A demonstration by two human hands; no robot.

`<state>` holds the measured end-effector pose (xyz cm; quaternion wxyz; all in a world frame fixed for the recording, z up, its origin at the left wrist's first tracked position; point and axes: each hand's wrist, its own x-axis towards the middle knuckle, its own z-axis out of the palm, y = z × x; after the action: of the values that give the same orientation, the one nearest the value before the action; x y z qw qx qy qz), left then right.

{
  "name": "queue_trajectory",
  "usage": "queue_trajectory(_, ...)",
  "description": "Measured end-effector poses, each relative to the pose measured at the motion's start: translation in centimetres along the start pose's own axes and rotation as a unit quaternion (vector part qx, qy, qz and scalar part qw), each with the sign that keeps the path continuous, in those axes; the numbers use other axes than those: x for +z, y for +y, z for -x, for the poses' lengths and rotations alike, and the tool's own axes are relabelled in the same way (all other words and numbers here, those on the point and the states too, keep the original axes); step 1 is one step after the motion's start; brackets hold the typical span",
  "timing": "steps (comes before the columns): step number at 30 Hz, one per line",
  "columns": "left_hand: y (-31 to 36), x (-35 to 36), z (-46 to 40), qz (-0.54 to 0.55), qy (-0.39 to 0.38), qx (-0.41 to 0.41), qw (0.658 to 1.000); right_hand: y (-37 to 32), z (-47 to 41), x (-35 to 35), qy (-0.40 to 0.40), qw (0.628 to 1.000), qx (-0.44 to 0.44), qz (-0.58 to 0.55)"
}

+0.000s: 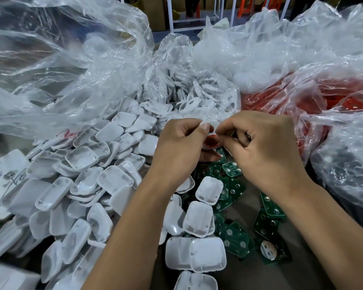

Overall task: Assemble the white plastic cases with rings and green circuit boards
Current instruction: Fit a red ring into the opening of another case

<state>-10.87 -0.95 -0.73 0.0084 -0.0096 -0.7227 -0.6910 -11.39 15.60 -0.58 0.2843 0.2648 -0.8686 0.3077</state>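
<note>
Both hands, left hand and right hand, are pinching a white case with a red ring just beneath the fingertips, seemingly seating it before adding a green circuit board

The table is dark grey-brown and only a small bare part shows, below the hands. To the left of the left hand lies a big heap of white plastic cases. Under and below the right hand green circuit boards lie scattered, some touching the cases. Beyond both hands stand clear plastic bags, one with red parts.
</note>
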Motion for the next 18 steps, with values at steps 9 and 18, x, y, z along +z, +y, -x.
queue_trajectory(9,-0.3,-0.1,-0.1,-0.008,-0.049,0.026,0.998,1.0,-0.2,0.0,0.019,0.999,0.006,-0.031)
queue_trajectory(18,0.0,-0.5,-0.2,0.017,-0.066,0.064,0.996,1.3,0.0,0.1,-0.019,0.948,0.200,-0.247)
